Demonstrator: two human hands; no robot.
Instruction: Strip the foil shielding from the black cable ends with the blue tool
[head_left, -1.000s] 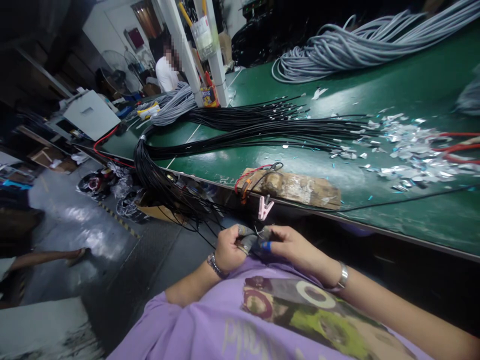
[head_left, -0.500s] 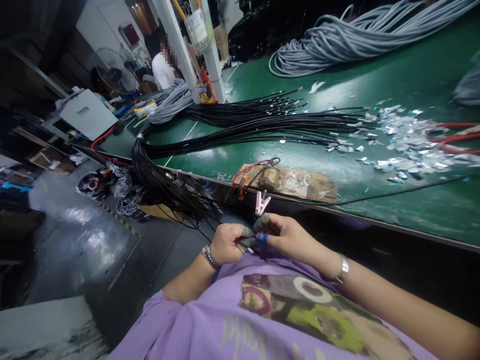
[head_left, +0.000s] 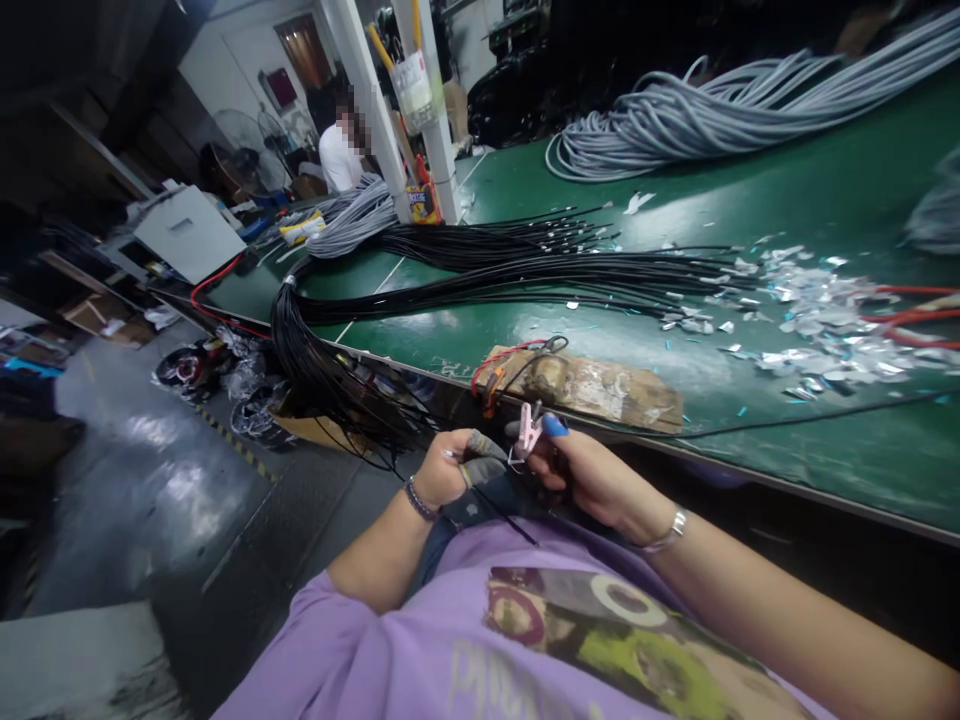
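My left hand (head_left: 448,472) is closed, with grey finger covers, pinching a thin black cable (head_left: 501,515) that runs down across my lap. My right hand (head_left: 581,470) is closed too, a blue cover on one fingertip, holding the cable's end right beside a pink clip (head_left: 529,428) at the bench edge. A large bundle of black cables (head_left: 480,270) lies across the green bench (head_left: 787,400) and hangs over its front edge (head_left: 330,385) just left of my hands.
A cardboard pad (head_left: 592,385) with red wires lies on the bench edge above my hands. Foil scraps (head_left: 817,320) litter the right side. Grey cable coils (head_left: 712,110) lie at the back. A person in white (head_left: 341,150) works far left; white posts (head_left: 435,110) stand nearby.
Both hands have risen from my lap toward the bench edge. My right hand now sits at the pink clip, and the hands have drawn slightly apart along the cable.
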